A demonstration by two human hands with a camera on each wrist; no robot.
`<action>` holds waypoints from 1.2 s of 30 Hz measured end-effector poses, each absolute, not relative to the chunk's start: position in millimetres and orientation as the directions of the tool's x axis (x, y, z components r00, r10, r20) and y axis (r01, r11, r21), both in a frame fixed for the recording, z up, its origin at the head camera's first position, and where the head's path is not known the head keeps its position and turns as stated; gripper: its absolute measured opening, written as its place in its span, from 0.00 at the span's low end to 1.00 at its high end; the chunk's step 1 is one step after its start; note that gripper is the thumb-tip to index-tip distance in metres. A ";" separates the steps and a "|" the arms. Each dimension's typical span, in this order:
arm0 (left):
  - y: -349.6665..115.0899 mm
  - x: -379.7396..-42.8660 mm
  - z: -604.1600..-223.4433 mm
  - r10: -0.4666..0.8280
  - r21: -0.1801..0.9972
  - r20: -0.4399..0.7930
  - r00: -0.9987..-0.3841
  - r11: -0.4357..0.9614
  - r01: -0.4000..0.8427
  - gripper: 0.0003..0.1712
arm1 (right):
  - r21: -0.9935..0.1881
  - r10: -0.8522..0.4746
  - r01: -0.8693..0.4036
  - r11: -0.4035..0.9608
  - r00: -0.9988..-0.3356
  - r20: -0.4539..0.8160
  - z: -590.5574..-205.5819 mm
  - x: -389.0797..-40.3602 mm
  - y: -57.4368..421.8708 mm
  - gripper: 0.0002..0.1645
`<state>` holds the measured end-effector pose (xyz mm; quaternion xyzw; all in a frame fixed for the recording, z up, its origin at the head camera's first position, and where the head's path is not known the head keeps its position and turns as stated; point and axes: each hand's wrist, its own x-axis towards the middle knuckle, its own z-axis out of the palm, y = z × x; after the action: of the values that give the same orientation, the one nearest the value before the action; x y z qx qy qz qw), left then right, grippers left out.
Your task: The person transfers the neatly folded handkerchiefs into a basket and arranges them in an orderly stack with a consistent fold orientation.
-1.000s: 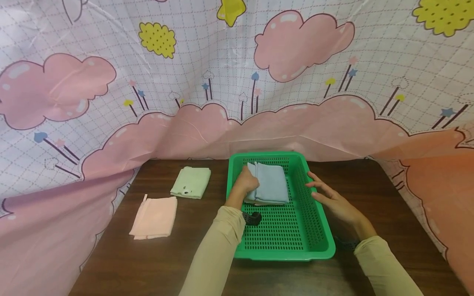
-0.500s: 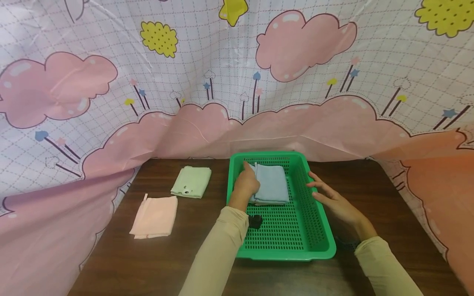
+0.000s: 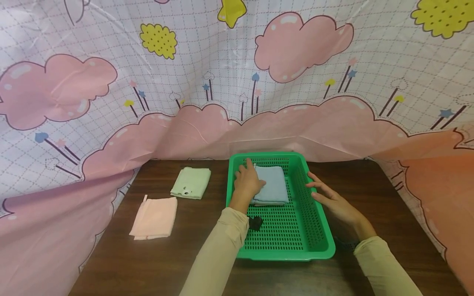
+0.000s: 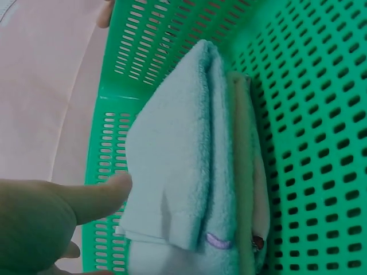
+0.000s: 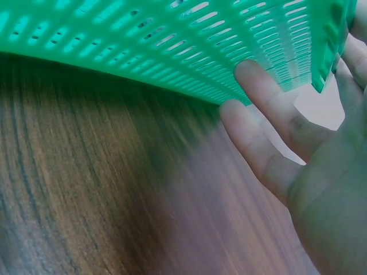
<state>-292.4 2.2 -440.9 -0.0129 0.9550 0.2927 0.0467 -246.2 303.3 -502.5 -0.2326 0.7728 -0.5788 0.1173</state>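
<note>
A green plastic basket (image 3: 277, 255) stands on the table with a folded light blue towel (image 3: 273, 185) at its far end. Beneath the blue towel, the left wrist view shows the edges of a yellowish folded towel (image 4: 243, 172) and a paler one. My left hand (image 3: 246, 183) is over the left side of this stack, its fingers spread and thumb extended, with the thumb tip overlapping the blue towel. At the basket's right side, my right hand (image 3: 335, 205) is held with loosely extended fingers, the fingertips (image 5: 249, 71) right at the perforated outer wall.
Left of the basket, a folded pale green towel (image 3: 191, 183) with a small face print lies on the brown wooden table (image 3: 177, 267). A folded pink towel (image 3: 154, 218) lies nearer. A patterned curtain (image 3: 207, 135) hangs behind the table.
My left hand has uncurled at the towel's left edge, its fingers and thumb now spread. The blue towel lies flatter on that side. My right hand has stayed at the basket's right side.
</note>
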 end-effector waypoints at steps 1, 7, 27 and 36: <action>2.1 -291.6 -440.2 0.004 0.557 -0.095 -0.995 0.829 -0.050 0.59 | -0.949 -0.497 -0.223 0.222 -0.864 0.087 -502.5 -246.1 303.2 0.26; 2.6 -288.9 -436.0 0.014 0.528 -0.102 -0.995 0.848 -0.043 0.65 | -0.951 -0.496 -0.213 0.224 -0.865 0.077 -501.7 -245.1 302.0 0.26; -3.5 -273.0 -408.4 0.091 0.460 0.024 -0.996 0.883 0.092 0.70 | -0.952 -0.481 -0.197 0.233 -0.874 0.064 -502.6 -246.1 302.9 0.27; -16.6 -275.0 -400.9 0.196 0.418 0.018 -0.980 0.889 0.186 0.70 | -0.947 -0.483 -0.205 0.246 -0.873 0.063 -501.8 -245.1 302.4 0.27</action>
<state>-275.0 -16.6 -400.9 0.0982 0.9718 0.2138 0.0123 -245.1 302.4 -501.8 -0.2205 0.7799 -0.5730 0.1213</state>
